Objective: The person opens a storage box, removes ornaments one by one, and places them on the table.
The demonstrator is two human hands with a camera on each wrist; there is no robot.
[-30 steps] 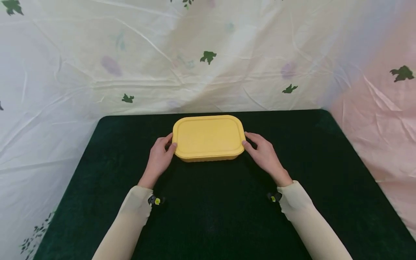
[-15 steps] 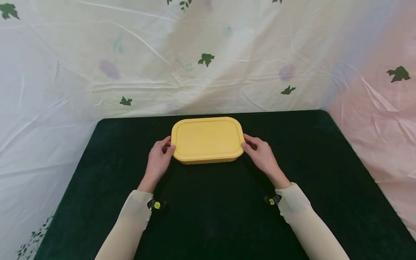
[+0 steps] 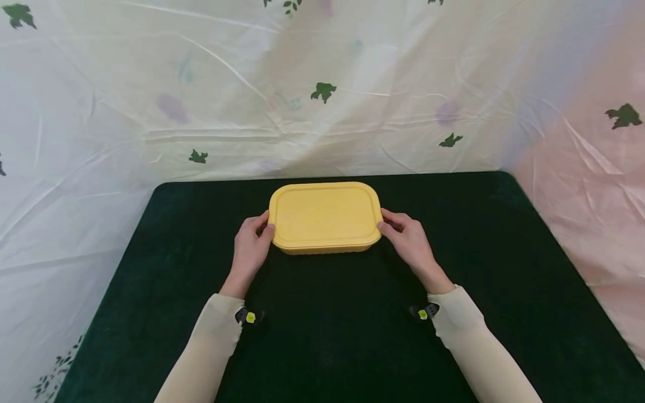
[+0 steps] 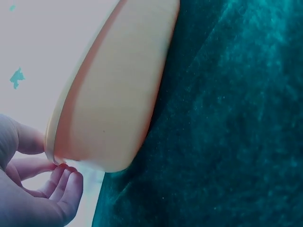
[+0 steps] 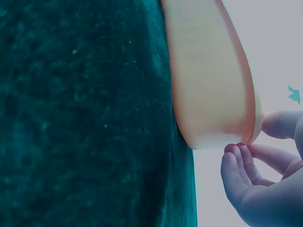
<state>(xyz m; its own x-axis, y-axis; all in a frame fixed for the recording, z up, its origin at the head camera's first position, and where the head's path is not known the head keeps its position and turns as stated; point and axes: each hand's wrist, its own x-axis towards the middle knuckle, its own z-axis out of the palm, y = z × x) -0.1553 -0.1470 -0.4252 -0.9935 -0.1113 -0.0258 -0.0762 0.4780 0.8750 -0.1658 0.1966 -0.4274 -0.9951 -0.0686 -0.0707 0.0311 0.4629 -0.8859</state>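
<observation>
Yellow box [image 3: 326, 215] | left hand [image 3: 250, 244], right hand [image 3: 410, 242] pinch opposite ends | thumbs uppermost

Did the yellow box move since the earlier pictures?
No: the yellow lidded box shows no visible shift any way, compared with the back edge of the dark green table.

There is one yellow, rounded-rectangular lidded box [image 3: 326, 217], two bare hands [image 3: 251, 246] [image 3: 410, 242], two cream fabric sleeves [image 3: 205, 342] [image 3: 477, 342], two small black wrist devices [image 3: 247, 317] [image 3: 424, 312], and one dark-green, cloth-covered worktop [image 3: 327, 330]
</observation>
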